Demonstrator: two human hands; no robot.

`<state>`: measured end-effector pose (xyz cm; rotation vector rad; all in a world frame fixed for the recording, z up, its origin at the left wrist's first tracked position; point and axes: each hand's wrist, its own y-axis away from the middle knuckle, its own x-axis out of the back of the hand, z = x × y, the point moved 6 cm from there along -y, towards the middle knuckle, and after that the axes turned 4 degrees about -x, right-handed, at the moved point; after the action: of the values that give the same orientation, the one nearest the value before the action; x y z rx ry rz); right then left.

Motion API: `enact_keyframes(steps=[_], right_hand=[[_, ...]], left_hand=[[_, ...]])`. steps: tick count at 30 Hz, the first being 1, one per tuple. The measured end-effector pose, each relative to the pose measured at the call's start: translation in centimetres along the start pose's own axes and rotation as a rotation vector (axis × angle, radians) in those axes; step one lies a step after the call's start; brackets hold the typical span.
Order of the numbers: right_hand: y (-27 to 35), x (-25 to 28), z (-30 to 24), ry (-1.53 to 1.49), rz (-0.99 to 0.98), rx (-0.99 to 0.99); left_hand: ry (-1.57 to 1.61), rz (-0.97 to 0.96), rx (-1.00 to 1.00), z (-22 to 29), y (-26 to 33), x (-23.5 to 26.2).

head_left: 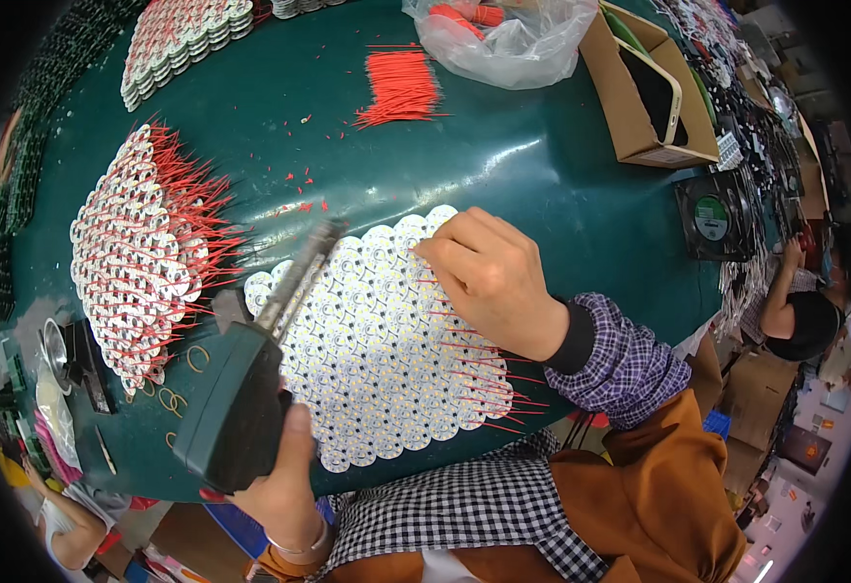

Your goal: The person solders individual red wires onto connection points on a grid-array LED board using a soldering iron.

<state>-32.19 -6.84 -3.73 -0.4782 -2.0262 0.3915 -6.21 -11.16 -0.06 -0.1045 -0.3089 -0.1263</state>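
Observation:
My left hand [284, 491] is wrapped round the handle of a dark green soldering gun [231, 398]. Its metal barrel slants up and to the right, over the left edge of a panel of round white LED boards [377, 350]. At the panel's upper right corner, my right hand [493, 277] is closed, thumb and forefinger pressed together just over the boards. Whatever they pinch is too small or hidden to make out. Short red wires [488, 374] stick out along the panel's right side, partly beneath that hand.
Stacked LED panels with red wires [138, 262] stand at left, more boards [187, 39] far left. A red wire bundle [401, 87], plastic bag [513, 49], cardboard box with a phone [663, 146] and black fan [717, 219] lie beyond. Rubber bands [173, 398] lie near the gun.

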Motion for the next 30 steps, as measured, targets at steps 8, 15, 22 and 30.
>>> enact_keyframes(steps=[8,15,22,30], right_hand=[[-0.1,-0.2,0.2,0.001,0.006,-0.017],[0.0,-0.2,0.3,0.005,0.011,-0.011],[0.1,-0.2,0.3,0.014,-0.004,-0.01],[0.0,-0.3,0.1,0.022,-0.013,-0.002]], left_hand=[[0.167,-0.12,0.387,-0.5,2.2,-2.9],[-0.099,-0.26,0.084,-2.5,2.9,-2.8],[-0.129,-0.282,0.047,-2.3,2.9,-3.1],[-0.107,-0.246,0.21,-2.3,2.8,-2.9]])
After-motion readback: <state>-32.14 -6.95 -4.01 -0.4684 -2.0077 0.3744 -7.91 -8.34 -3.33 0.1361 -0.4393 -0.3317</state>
